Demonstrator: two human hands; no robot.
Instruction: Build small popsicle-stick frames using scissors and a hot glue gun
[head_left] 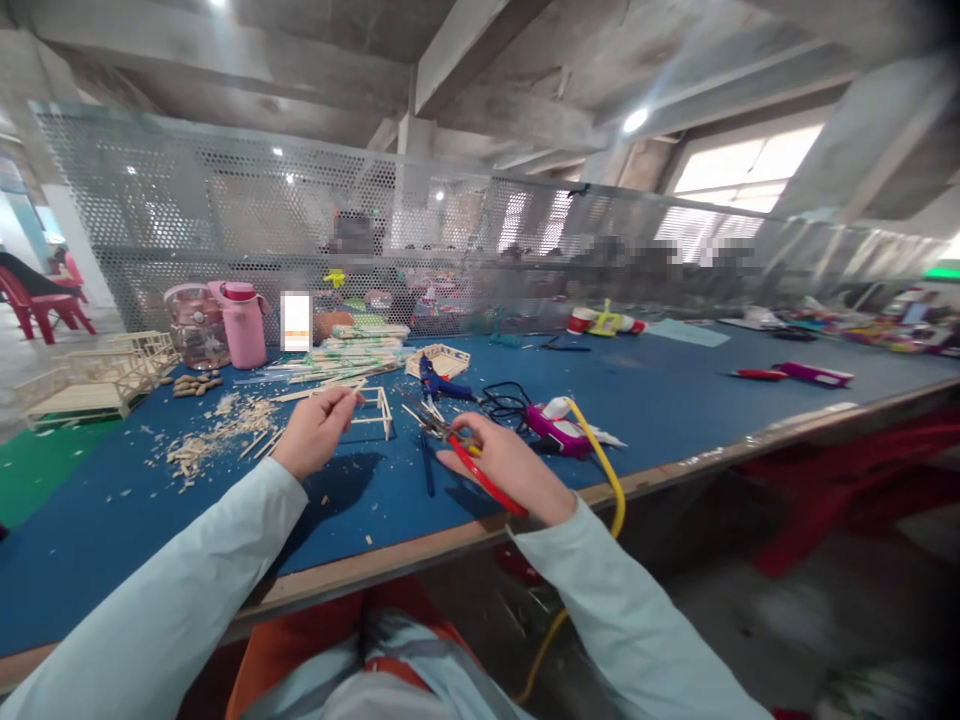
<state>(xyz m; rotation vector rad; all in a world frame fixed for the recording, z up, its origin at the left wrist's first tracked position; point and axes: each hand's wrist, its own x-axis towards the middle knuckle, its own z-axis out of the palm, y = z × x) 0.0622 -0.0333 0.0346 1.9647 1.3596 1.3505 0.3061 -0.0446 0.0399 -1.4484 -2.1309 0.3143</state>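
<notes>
The red-handled pliers (484, 474) are on the near side of the blue glue gun (442, 382), heads directed left. The right hand (501, 455) is curled around the handles, presumably so that the fingers can squeeze them; the jaw opening cannot be told. The left hand (319, 425), left of the glue gun, is narrowed to a fingertip pinch on a thin stick (360, 386), a grip that appears to suit fine positioning. A stick frame (387, 405) sits just beside these fingers; contact cannot be confirmed.

Right of the glue gun: a purple device (559, 432). Left of it: wood scraps (214, 435).

Containers: a pink bottle (246, 335) and a clear jug (196, 335) stand far left of the glue gun; the bottle is opaque and the jug's contents are indistinct. Behind the glue gun, a hexagonal stick tray (459, 358) shows no distinguishable contents.
</notes>
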